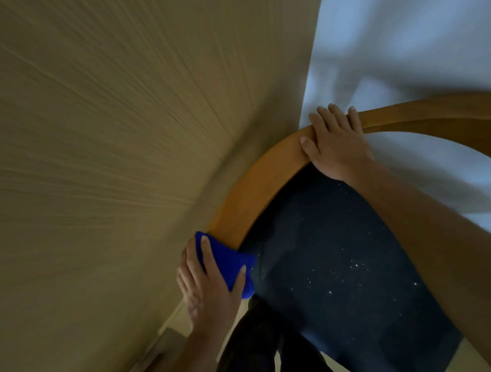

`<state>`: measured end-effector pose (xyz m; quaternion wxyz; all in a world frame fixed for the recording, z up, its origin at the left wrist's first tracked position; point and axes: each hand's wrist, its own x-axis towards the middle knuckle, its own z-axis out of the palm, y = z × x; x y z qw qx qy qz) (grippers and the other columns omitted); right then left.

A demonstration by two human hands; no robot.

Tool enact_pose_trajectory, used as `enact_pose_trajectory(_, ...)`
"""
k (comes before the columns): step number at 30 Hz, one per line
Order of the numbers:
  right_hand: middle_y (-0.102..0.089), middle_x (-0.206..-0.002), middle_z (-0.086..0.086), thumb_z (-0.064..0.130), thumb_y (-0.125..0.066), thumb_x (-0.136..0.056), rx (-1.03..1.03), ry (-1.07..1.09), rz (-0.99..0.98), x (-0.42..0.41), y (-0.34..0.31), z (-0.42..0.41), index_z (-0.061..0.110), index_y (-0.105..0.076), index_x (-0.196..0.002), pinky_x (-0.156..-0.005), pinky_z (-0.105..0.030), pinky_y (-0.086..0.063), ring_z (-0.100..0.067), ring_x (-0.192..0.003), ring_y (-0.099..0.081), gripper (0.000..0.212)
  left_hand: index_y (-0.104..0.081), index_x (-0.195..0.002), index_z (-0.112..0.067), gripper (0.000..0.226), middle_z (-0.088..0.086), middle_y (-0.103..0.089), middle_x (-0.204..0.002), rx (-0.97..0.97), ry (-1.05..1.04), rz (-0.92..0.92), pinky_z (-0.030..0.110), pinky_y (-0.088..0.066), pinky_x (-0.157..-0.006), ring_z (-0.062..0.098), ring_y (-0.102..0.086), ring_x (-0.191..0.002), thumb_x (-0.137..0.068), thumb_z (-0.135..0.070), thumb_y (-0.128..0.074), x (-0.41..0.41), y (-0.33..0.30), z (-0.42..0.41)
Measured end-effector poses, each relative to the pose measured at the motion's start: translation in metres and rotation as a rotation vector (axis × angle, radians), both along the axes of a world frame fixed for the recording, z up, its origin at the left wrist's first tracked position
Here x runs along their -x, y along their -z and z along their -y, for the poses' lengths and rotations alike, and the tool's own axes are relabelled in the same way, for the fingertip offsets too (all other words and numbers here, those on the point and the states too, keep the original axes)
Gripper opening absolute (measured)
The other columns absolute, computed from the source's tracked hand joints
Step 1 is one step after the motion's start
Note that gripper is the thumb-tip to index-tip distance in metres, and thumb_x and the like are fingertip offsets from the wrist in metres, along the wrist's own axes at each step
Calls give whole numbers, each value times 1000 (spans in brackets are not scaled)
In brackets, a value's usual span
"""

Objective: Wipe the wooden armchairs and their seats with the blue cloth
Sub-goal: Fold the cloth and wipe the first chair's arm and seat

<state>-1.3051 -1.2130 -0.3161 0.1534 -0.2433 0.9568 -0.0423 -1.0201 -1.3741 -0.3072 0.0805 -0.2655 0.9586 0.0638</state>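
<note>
A wooden armchair with a curved orange-brown back rail (256, 184) fills the right half of the view. Its dark blue seat (337, 267) is flecked with pale specks. The blue cloth (228, 260) lies over the lower left end of the rail. My left hand (209, 286) holds the cloth there, fingers and thumb wrapped round it and the rail. My right hand (336, 143) rests on top of the rail higher up, fingers hooked over its far edge.
A beige textured wall (97, 140) stands close on the left, almost touching the rail. A pale curtain (420, 46) hangs behind the chair on the right. A skirting board and light floor (169, 336) show below my left hand. Dark trousers (249, 352) are under the seat's edge.
</note>
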Motion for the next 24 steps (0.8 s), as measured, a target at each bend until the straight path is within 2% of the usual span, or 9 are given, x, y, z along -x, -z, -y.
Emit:
enact_pose_trajectory(2, -16, -157, -16, 44, -16, -99, -42, 22, -15, -2, -1, 8, 5, -21, -148, -117, -48, 4, -30, -146, -6, 63, -32, -143, -2, 86, 22, -37, -142, 1, -7, -10, 55, -43, -96, 40, -44, -122, -81, -58, -55, 22, -2, -4)
enact_pose_trajectory(4, -19, -155, -19, 45, -11, -97, -57, -47, -46, -10, -2, 17, 5, -25, -147, -117, -49, -1, -34, -145, -8, 65, -27, -145, -4, 91, 22, -35, -144, 0, 20, 5, 54, -39, -102, 39, -41, -126, -80, -58, -59, 61, -4, -12)
enact_pose_trajectory(7, -26, -153, -19, 48, -3, -95, 4, -213, -70, -29, 3, 34, 9, -35, -141, -116, -51, -5, -35, -145, -14, 68, -23, -147, -4, 93, 21, -29, -148, 1, 136, 12, 51, -28, -110, 38, -33, -133, -81, -61, -55, 131, -3, -30)
enact_pose_trajectory(10, -24, -154, -18, 48, 0, -94, 5, -206, -70, -34, 4, 37, 11, -34, -142, -116, -51, -7, -33, -145, -14, 70, -23, -146, -2, 92, 21, -30, -147, 35, 216, 30, 49, -24, -112, 38, -32, -132, -82, -61, -53, 160, -3, -38)
enact_pose_trajectory(12, -18, -156, -17, 50, 0, -94, 10, -214, -71, -33, 4, 34, 13, -27, -147, -117, -49, -4, -31, -146, -9, 70, -23, -147, -4, 92, 20, -30, -148, 49, 200, 29, 49, -27, -111, 39, -33, -132, -81, -61, -55, 139, -3, -31)
enact_pose_trajectory(14, -12, -158, -15, 53, 2, -94, 8, -215, -43, -32, 3, 32, 17, -18, -150, -117, -48, 0, -29, -147, -4, 69, -25, -147, -7, 94, 20, -34, -145, 41, 90, 30, 51, -32, -107, 39, -38, -129, -78, -61, -59, 95, -2, -20)
enact_pose_trajectory(17, -9, -159, -14, 52, 2, -94, -7, -205, -40, -31, 1, 34, 18, -14, -151, -117, -47, 3, -29, -147, -3, 68, -31, -145, -7, 93, 20, -38, -142, 10, -30, -2, 52, -42, -98, 39, -44, -122, -75, -56, -67, 20, 4, -6)
enact_pose_trajectory(20, -10, -158, -15, 51, 1, -95, -8, -200, -36, -31, 2, 34, 17, -15, -151, -117, -47, 2, -30, -146, -5, 67, -29, -144, -8, 84, 18, -35, -143, -88, -92, -90, 53, -48, -92, 37, -44, -118, -80, -55, -57, -32, 11, 4)
enact_pose_trajectory(24, -11, -158, -15, 50, 0, -94, 11, -201, -31, -31, 2, 36, 17, -16, -151, -116, -47, 4, -30, -146, -5, 68, -18, -148, -17, 84, 8, -29, -143, -306, -255, -216, 59, -48, -91, 29, -37, -124, -81, -56, -50, -56, 14, 2)
